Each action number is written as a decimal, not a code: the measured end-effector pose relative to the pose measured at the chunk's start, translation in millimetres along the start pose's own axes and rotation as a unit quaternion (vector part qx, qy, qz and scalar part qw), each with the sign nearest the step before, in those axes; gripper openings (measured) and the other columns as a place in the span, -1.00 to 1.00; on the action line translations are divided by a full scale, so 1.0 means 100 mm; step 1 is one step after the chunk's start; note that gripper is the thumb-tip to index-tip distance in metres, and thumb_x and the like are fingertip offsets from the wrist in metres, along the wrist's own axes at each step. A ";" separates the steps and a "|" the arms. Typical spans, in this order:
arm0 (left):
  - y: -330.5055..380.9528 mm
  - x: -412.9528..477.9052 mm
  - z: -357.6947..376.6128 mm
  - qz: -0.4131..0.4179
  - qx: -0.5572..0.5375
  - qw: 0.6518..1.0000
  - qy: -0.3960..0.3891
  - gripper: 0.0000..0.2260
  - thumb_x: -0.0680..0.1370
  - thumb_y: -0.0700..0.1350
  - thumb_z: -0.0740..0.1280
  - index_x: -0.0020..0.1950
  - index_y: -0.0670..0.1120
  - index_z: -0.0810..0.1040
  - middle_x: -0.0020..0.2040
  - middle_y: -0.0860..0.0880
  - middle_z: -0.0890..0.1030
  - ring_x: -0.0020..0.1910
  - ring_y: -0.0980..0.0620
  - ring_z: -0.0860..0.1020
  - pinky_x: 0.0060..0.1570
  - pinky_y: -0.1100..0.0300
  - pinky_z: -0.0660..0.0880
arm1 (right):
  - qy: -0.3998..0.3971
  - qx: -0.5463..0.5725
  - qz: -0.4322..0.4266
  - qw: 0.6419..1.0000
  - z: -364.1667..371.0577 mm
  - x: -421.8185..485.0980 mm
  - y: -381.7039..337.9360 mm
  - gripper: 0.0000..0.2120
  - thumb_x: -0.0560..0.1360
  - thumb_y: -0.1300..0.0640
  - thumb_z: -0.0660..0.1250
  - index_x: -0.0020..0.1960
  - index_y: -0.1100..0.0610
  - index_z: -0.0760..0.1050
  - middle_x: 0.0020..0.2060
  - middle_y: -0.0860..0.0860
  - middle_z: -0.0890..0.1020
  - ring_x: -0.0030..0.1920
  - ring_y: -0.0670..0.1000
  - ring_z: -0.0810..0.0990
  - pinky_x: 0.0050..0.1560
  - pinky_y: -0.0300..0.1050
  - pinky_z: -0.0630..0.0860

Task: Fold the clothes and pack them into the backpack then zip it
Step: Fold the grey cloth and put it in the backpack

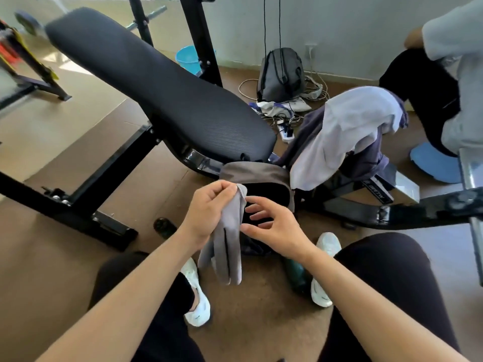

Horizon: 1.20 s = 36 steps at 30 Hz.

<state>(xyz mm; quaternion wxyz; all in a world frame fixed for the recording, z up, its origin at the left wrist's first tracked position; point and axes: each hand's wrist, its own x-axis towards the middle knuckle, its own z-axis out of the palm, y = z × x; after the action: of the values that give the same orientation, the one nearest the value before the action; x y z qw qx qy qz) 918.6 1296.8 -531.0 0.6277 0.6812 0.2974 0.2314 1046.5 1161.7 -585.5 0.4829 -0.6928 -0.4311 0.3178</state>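
Grey glove (230, 239), grey backpack (257, 172), black ribbed bench (162, 92).

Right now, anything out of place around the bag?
Yes: a pale garment lies unfolded, draped over the bench end right of the open backpack. The left hand pinches a grey glove, dangling unfolded.

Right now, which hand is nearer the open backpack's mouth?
Right. The right hand hovers open just before the backpack mouth; the left hand sits further left, pinching the grey glove.
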 end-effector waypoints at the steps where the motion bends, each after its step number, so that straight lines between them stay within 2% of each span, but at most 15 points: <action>1: -0.06 -0.05 -0.02 -0.006 0.004 1.000 -0.017 -0.80 0.67 -0.18 0.29 -0.06 -0.15 0.66 -0.16 -0.11 0.68 -0.13 0.00 0.61 -0.03 0.04 0.56 | -0.013 -0.012 0.001 1.000 0.09 -0.02 0.01 -0.54 0.46 -0.12 0.52 0.33 -0.12 0.54 0.09 -0.16 0.66 0.10 -0.14 0.64 0.11 -0.01 0.65; 3: -0.20 -0.12 -0.07 -0.017 -0.018 0.999 -0.047 -0.80 0.67 -0.18 0.30 -0.03 -0.24 0.66 -0.14 -0.27 0.67 -0.13 -0.13 0.63 0.00 -0.06 0.57 | -0.018 -0.020 -0.002 1.000 0.23 -0.02 0.04 -0.74 0.48 -0.12 0.47 0.11 -0.04 0.62 -0.06 -0.12 0.69 -0.01 -0.09 0.67 0.03 0.06 0.65; 6: -0.43 -0.18 -0.13 -0.033 -0.080 0.994 -0.063 -0.76 0.61 -0.12 0.34 -0.04 -0.30 0.65 -0.10 -0.43 0.63 -0.08 -0.43 0.59 0.09 -0.28 0.54 | -0.002 -0.023 0.007 1.000 0.37 0.03 0.17 -0.76 0.46 -0.08 0.46 -0.15 0.09 0.57 -0.26 -0.02 0.65 -0.19 -0.06 0.63 -0.09 0.16 0.59; 8: -0.55 -0.23 -0.17 -0.058 -0.101 0.993 -0.033 -0.80 0.58 -0.10 0.34 -0.11 -0.20 0.68 -0.15 -0.30 0.66 -0.14 -0.30 0.59 -0.05 -0.09 0.56 | -0.015 -0.029 0.024 0.999 0.39 0.05 0.25 -0.66 0.45 -0.08 0.49 -0.24 0.16 0.48 -0.35 0.00 0.56 -0.28 -0.07 0.52 -0.16 0.12 0.52; 10: -0.63 -0.25 -0.22 -0.076 -0.116 0.990 -0.001 -0.82 0.56 -0.10 0.34 -0.18 -0.11 0.67 -0.21 -0.13 0.64 -0.18 -0.09 0.58 -0.15 0.10 0.53 | -0.056 -0.037 0.040 0.997 0.35 0.07 0.31 -0.61 0.47 -0.05 0.51 -0.29 0.16 0.40 -0.39 -0.07 0.45 -0.32 -0.13 0.42 -0.24 -0.06 0.39; 12: -0.71 -0.22 -0.28 -0.082 -0.118 0.989 0.027 -0.82 0.58 -0.11 0.34 -0.20 -0.08 0.65 -0.21 -0.09 0.63 -0.16 -0.06 0.57 -0.12 0.07 0.52 | -0.084 -0.046 0.054 0.994 0.27 0.09 0.35 -0.63 0.51 0.00 0.50 -0.29 0.13 0.40 -0.39 -0.14 0.43 -0.35 -0.16 0.40 -0.27 -0.21 0.34; 14: -0.78 -0.16 -0.35 -0.083 -0.092 0.991 0.050 -0.79 0.61 -0.12 0.35 -0.21 -0.06 0.65 -0.21 -0.08 0.61 -0.12 -0.07 0.55 -0.07 0.02 0.49 | -0.083 -0.053 0.069 0.993 0.17 0.12 0.40 -0.63 0.51 0.01 0.51 -0.26 0.21 0.43 -0.38 -0.09 0.45 -0.36 -0.16 0.41 -0.29 -0.26 0.34; 17: -0.89 -0.09 -0.43 -0.103 -0.043 0.989 0.095 -0.77 0.62 -0.12 0.36 -0.23 -0.03 0.67 -0.22 -0.05 0.62 -0.11 -0.01 0.56 -0.05 0.03 0.50 | -0.083 -0.078 0.090 0.989 -0.02 0.16 0.48 -0.59 0.47 0.00 0.55 -0.27 0.18 0.39 -0.38 -0.07 0.36 -0.38 -0.15 0.32 -0.31 -0.26 0.26; 21: -1.01 0.00 -0.51 -0.104 0.052 0.986 0.123 -0.77 0.63 -0.14 0.36 -0.21 0.02 0.68 -0.23 0.02 0.66 -0.14 0.04 0.58 -0.04 0.06 0.52 | -0.159 -0.083 0.120 0.976 -0.27 0.12 0.49 -0.55 0.47 0.00 0.55 -0.30 0.21 0.36 -0.40 -0.04 0.32 -0.36 -0.11 0.29 -0.32 -0.25 0.22; 23: -1.03 0.02 -0.49 -0.087 0.090 0.987 0.100 -0.82 0.64 -0.13 0.35 -0.13 -0.01 0.68 -0.18 0.00 0.68 -0.12 0.07 0.59 -0.03 0.08 0.52 | -0.220 -0.065 0.143 0.963 -0.36 0.08 0.41 -0.64 0.50 0.00 0.53 -0.23 0.24 0.49 -0.41 -0.04 0.42 -0.36 -0.11 0.36 -0.32 -0.31 0.29; 26: -1.02 0.01 -0.41 -0.052 0.114 0.989 0.074 -0.83 0.66 -0.12 0.33 -0.07 0.01 0.68 -0.14 0.05 0.68 -0.10 0.15 0.59 -0.06 0.21 0.50 | -0.300 -0.051 0.186 0.934 -0.33 -0.03 0.36 -0.85 0.53 0.04 0.49 -0.01 0.11 0.63 -0.36 -0.03 0.55 -0.33 -0.08 0.45 -0.31 -0.26 0.39; 29: -1.02 0.01 -0.36 -0.024 0.117 0.991 0.060 -0.82 0.66 -0.13 0.32 -0.06 0.06 0.67 -0.12 0.08 0.69 -0.07 0.14 0.60 -0.04 0.24 0.50 | -0.287 -0.106 0.170 0.937 -0.20 -0.11 0.45 -0.87 0.51 0.02 0.49 -0.02 0.07 0.64 -0.26 -0.06 0.61 -0.23 -0.12 0.52 -0.16 -0.22 0.46; 31: -1.04 0.01 -0.35 -0.017 0.113 0.991 0.068 -0.82 0.66 -0.14 0.32 -0.06 0.07 0.67 -0.14 0.07 0.68 -0.09 0.13 0.60 -0.03 0.20 0.51 | -0.261 -0.122 0.169 0.943 -0.18 -0.14 0.49 -0.77 0.50 -0.01 0.48 -0.04 0.17 0.63 -0.24 -0.05 0.59 -0.20 -0.12 0.52 -0.12 -0.18 0.46; 34: -1.06 0.00 -0.35 -0.021 0.122 0.987 0.098 -0.82 0.65 -0.12 0.34 -0.09 0.08 0.65 -0.19 0.07 0.65 -0.16 0.20 0.57 -0.08 0.19 0.50 | -0.189 -0.107 0.190 0.957 -0.30 -0.13 0.50 -0.69 0.49 0.05 0.50 -0.17 0.31 0.57 -0.34 0.01 0.51 -0.31 -0.12 0.46 -0.25 -0.26 0.38; 36: -1.09 0.00 -0.39 -0.024 0.144 0.983 0.108 -0.85 0.64 -0.11 0.36 -0.08 0.06 0.66 -0.19 0.09 0.65 -0.17 0.26 0.56 -0.09 0.19 0.48 | -0.144 -0.083 0.195 0.967 -0.39 -0.12 0.48 -0.65 0.49 0.10 0.51 -0.30 0.27 0.46 -0.39 0.07 0.37 -0.38 -0.07 0.34 -0.37 -0.26 0.24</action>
<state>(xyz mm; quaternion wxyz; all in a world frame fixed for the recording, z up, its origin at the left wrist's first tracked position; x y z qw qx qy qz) 879.3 1328.6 -634.6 0.4928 0.7280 0.4098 0.2433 1088.4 1127.6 -617.3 0.2848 -0.7479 -0.3782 0.4652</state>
